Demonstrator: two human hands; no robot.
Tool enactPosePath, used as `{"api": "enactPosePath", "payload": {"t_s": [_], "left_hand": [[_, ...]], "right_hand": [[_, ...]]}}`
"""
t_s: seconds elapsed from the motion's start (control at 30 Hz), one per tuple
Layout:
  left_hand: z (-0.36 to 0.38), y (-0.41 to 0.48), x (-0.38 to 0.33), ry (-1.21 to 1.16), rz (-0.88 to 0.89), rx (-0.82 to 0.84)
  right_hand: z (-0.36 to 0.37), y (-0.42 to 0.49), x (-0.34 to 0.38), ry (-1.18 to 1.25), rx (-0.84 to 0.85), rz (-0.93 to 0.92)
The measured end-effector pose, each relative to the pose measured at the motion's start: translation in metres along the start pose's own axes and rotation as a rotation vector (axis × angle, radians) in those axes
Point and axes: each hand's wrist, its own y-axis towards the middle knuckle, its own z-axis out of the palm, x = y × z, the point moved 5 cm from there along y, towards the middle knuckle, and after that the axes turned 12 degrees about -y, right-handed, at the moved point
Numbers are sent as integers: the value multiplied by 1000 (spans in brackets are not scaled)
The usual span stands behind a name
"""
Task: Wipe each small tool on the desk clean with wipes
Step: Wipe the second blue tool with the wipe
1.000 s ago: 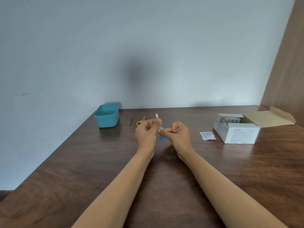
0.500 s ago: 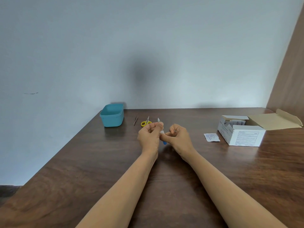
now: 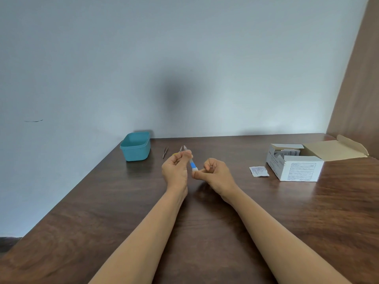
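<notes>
Both hands are holding a small blue-banded knife (image 3: 192, 165) above the worktop's (image 3: 102, 201) middle.
The left hand (image 3: 176, 170) is curling round its upper part, steadying it blade-up, while the right hand (image 3: 215, 173) is pinching its lower end, likely to rub it; any wipe there is hidden. The tweezers (image 3: 165, 152) and yellow scissors (image 3: 180, 149) are waiting near the far edge, and the wipe box (image 3: 295, 167) is sitting toward the right edge.

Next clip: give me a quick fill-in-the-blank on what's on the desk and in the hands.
1. The left hand and right hand hold a thin tool with a ___ band.
2. The white box has its flap ___.
3. A wipe packet lies just ___ of that box.
Missing words: blue, open, left.
</notes>
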Motion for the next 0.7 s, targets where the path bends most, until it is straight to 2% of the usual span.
{"api": "enactPosePath", "payload": {"t_s": [0.2, 0.47, 0.63, 0.7], "left_hand": [[5, 3, -3, 29, -56, 94], [18, -7, 6, 130, -8, 269], [17, -11, 6, 103, -16, 258], [15, -12, 9, 164, -49, 256]], "right_hand": [[-4, 2, -2, 194, 71, 46], [-11, 3, -4, 365, -49, 85], [-12, 3, -5, 420, -151, 148], [-15, 4, -8, 487, -196, 184]]}}
